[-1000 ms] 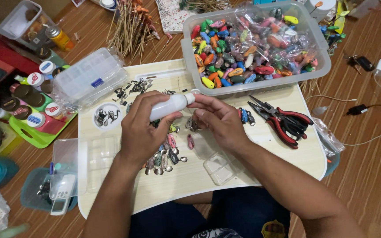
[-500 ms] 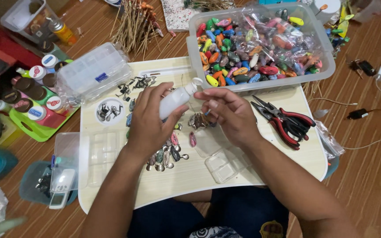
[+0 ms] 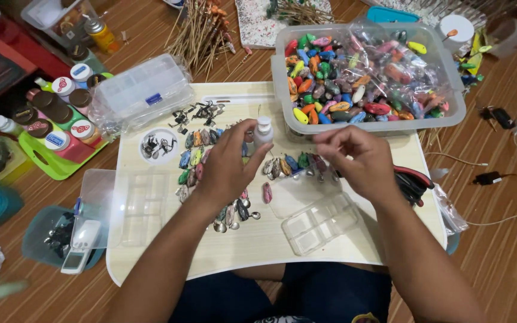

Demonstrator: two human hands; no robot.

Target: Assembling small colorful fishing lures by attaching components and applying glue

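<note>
Tray table (image 3: 252, 251): left hand (image 3: 230, 167) half hides bottle (image 3: 263, 130).

We have one view, worn on the head. It looks steeply down, close over the lap table (image 3: 258, 239).

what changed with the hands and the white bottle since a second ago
The small white bottle went from lying across both hands to upright on the lap table, the left hand gripping it. The right hand let go and drew back. Lures, pliers and bins stayed put.
</note>
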